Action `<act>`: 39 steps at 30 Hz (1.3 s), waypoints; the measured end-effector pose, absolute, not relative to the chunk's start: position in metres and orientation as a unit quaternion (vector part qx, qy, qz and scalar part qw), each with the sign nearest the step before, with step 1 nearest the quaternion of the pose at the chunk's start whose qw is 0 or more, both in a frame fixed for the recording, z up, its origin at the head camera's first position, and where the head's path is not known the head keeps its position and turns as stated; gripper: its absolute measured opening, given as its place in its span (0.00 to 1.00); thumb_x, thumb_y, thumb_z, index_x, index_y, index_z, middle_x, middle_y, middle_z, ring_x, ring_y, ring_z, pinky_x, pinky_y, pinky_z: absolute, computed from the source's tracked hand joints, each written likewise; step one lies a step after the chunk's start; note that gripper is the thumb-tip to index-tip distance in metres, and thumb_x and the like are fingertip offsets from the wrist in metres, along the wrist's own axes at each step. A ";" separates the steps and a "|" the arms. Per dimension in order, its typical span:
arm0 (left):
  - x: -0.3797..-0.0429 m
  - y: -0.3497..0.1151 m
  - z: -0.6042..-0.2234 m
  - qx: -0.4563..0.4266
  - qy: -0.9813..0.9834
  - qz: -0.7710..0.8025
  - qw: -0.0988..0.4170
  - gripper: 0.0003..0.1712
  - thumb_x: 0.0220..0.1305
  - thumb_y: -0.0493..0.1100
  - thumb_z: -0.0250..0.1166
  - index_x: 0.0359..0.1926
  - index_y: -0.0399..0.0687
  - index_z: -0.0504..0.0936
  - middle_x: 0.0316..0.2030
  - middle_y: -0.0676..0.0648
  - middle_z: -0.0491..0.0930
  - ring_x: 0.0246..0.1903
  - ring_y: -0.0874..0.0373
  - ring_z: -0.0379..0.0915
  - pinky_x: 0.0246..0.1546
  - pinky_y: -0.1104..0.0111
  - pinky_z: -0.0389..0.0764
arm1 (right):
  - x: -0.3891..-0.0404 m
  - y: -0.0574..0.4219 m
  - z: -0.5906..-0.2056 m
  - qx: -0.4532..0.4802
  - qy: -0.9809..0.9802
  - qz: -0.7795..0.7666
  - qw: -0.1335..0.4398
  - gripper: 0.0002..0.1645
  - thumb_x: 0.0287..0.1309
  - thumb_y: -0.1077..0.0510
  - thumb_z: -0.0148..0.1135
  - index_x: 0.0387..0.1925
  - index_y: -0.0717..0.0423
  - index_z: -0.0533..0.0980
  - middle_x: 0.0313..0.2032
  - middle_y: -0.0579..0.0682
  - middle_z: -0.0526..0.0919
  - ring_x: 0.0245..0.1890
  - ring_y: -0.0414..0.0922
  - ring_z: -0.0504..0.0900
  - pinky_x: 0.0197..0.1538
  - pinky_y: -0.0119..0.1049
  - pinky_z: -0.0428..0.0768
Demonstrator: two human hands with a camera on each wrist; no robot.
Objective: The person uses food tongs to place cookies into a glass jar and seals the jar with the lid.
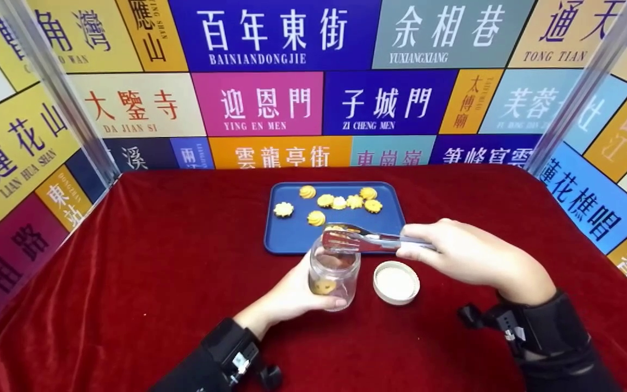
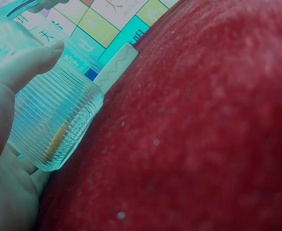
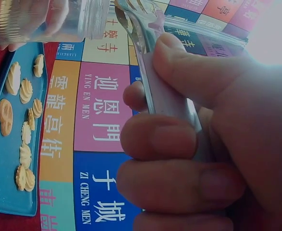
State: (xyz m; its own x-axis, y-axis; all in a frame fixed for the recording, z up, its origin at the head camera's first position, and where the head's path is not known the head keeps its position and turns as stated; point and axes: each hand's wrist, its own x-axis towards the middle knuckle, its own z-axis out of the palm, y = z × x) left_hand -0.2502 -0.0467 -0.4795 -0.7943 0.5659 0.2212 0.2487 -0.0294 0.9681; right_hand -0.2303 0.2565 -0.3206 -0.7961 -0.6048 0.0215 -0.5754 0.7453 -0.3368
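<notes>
My left hand [image 1: 292, 294] grips a clear ribbed glass jar [image 1: 342, 275], its thumb across the front. Low inside the jar lies a golden cookie [image 1: 323, 286], also visible through the ribs in the left wrist view. With my right hand [image 1: 466, 255] I hold metal serving tongs [image 1: 387, 241], fingers curled round the handles. The tongs' slotted tips are right over the jar's mouth. A yellowish cookie [image 1: 336, 227] shows at the tips, partly hidden by the metal; whether they pinch it I cannot tell.
Behind the jar lies a blue tray [image 1: 286, 238] with several swirled and flower-shaped cookies [image 1: 316, 218]. A round cream lid [image 1: 397, 282] rests on the red cloth [image 1: 155, 272] to the right of the jar. Panels with street names [image 1: 270, 103] stand at the back and sides.
</notes>
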 end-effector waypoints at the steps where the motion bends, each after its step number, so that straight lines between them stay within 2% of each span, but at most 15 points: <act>1: -0.250 -0.047 -0.480 0.296 0.686 0.654 0.122 0.67 0.54 0.36 0.83 0.84 0.60 0.49 0.66 0.50 0.79 0.66 0.55 0.75 0.70 0.60 0.74 | -0.230 0.257 -0.321 -0.314 0.934 -0.166 0.048 0.15 0.77 0.34 0.56 0.37 0.35 0.77 0.23 0.33 0.66 0.24 0.35 0.70 0.32 0.34 0.70; 5: -0.250 -0.047 -0.480 0.296 0.686 0.653 0.121 0.67 0.54 0.36 0.83 0.84 0.59 0.48 0.66 0.50 0.79 0.66 0.55 0.75 0.70 0.60 0.74 | -0.230 0.257 -0.320 -0.304 0.935 -0.171 0.060 0.14 0.77 0.34 0.57 0.43 0.34 0.80 0.24 0.33 0.70 0.26 0.36 0.73 0.34 0.35 0.72; 11: -0.250 -0.046 -0.480 0.294 0.684 0.656 0.122 0.66 0.55 0.36 0.83 0.84 0.57 0.49 0.65 0.48 0.79 0.66 0.54 0.75 0.69 0.60 0.75 | -0.229 0.256 -0.319 -0.321 0.931 -0.170 0.044 0.17 0.77 0.33 0.56 0.36 0.36 0.76 0.22 0.33 0.64 0.23 0.35 0.68 0.31 0.34 0.68; 13: -0.250 -0.046 -0.480 0.294 0.685 0.655 0.121 0.66 0.55 0.36 0.83 0.84 0.56 0.49 0.66 0.47 0.79 0.65 0.53 0.75 0.69 0.60 0.75 | -0.229 0.256 -0.318 -0.320 0.930 -0.174 0.047 0.17 0.77 0.33 0.56 0.36 0.36 0.76 0.22 0.33 0.65 0.24 0.34 0.68 0.31 0.34 0.68; 20: -0.249 -0.047 -0.479 0.288 0.698 0.645 0.118 0.68 0.54 0.38 0.83 0.85 0.55 0.47 0.66 0.47 0.78 0.66 0.54 0.75 0.69 0.61 0.74 | -0.229 0.257 -0.318 -0.300 0.934 -0.182 0.065 0.16 0.75 0.31 0.57 0.45 0.33 0.80 0.28 0.33 0.77 0.29 0.36 0.75 0.37 0.36 0.73; 26: -0.250 -0.046 -0.479 0.291 0.693 0.649 0.115 0.61 0.54 0.36 0.83 0.80 0.55 0.55 0.65 0.45 0.79 0.63 0.54 0.77 0.66 0.61 0.77 | -0.229 0.258 -0.317 -0.288 0.934 -0.196 0.076 0.20 0.75 0.30 0.57 0.52 0.35 0.80 0.35 0.33 0.83 0.32 0.38 0.78 0.39 0.37 0.74; 29: -0.250 -0.046 -0.479 0.293 0.689 0.652 0.116 0.56 0.54 0.36 0.83 0.77 0.51 0.59 0.64 0.44 0.79 0.62 0.53 0.77 0.65 0.60 0.78 | -0.229 0.259 -0.316 -0.288 0.934 -0.197 0.069 0.20 0.75 0.31 0.57 0.49 0.37 0.79 0.31 0.35 0.80 0.30 0.38 0.77 0.37 0.37 0.73; 33: -0.249 -0.046 -0.478 0.294 0.691 0.650 0.115 0.56 0.54 0.36 0.83 0.77 0.49 0.60 0.63 0.44 0.80 0.62 0.53 0.78 0.66 0.61 0.77 | -0.231 0.261 -0.317 -0.274 0.939 -0.203 0.056 0.20 0.75 0.32 0.59 0.47 0.42 0.78 0.26 0.39 0.75 0.26 0.39 0.74 0.33 0.36 0.72; 39: -0.249 -0.046 -0.479 0.292 0.695 0.648 0.111 0.57 0.53 0.37 0.84 0.78 0.53 0.61 0.64 0.46 0.80 0.63 0.55 0.77 0.68 0.62 0.75 | -0.244 0.268 -0.325 -0.231 0.948 -0.217 0.012 0.20 0.74 0.36 0.62 0.49 0.47 0.79 0.26 0.43 0.76 0.25 0.42 0.72 0.31 0.39 0.71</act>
State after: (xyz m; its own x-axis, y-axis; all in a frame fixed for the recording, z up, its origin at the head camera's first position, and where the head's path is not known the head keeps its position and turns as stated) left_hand -0.2493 -0.0461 -0.4795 -0.8049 0.5492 0.2248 0.2621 -0.0108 0.9650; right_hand -0.2440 0.2684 -0.3252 -0.8932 -0.4429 0.0777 -0.4325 0.7991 -0.4175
